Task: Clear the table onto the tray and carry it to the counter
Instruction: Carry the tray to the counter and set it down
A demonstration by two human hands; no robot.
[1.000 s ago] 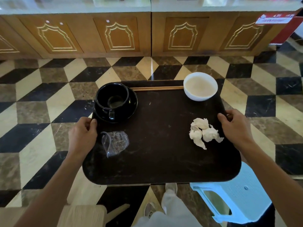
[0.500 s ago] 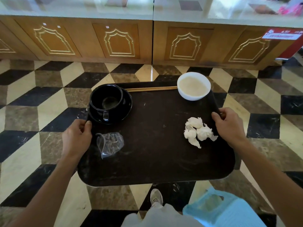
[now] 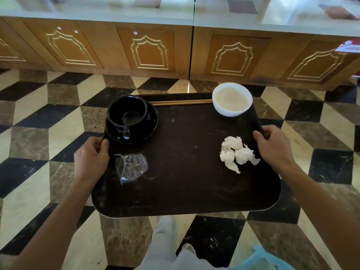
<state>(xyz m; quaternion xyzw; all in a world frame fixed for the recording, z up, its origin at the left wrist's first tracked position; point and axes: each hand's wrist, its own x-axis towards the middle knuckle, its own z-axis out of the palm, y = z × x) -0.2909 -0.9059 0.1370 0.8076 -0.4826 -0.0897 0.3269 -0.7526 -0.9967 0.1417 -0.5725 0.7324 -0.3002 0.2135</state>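
A dark brown tray (image 3: 185, 188) is held level above the floor. My left hand (image 3: 90, 158) grips its left rim and my right hand (image 3: 272, 147) grips its right rim. On it stand a black cup (image 3: 126, 112) on a black saucer (image 3: 150, 123) at the far left, a white bowl (image 3: 231, 99) at the far right, and wooden chopsticks (image 3: 181, 102) along the far edge. A crumpled clear plastic cup (image 3: 130, 166) lies near my left hand. Crumpled white napkins (image 3: 235, 152) lie near my right hand. The counter (image 3: 194, 18) with a pale top stretches ahead.
Wooden cabinet fronts (image 3: 150, 51) run under the counter. The floor (image 3: 39, 117) has a black, beige and brown cube pattern. A light blue stool (image 3: 261, 260) shows at the bottom right. My pale trouser leg and shoe (image 3: 165, 228) are below the tray.
The counter has come nearer and larger in view as I walk toward it. The blue stool and wooden chair have slipped back out of view. Both hands hold the tray as before.
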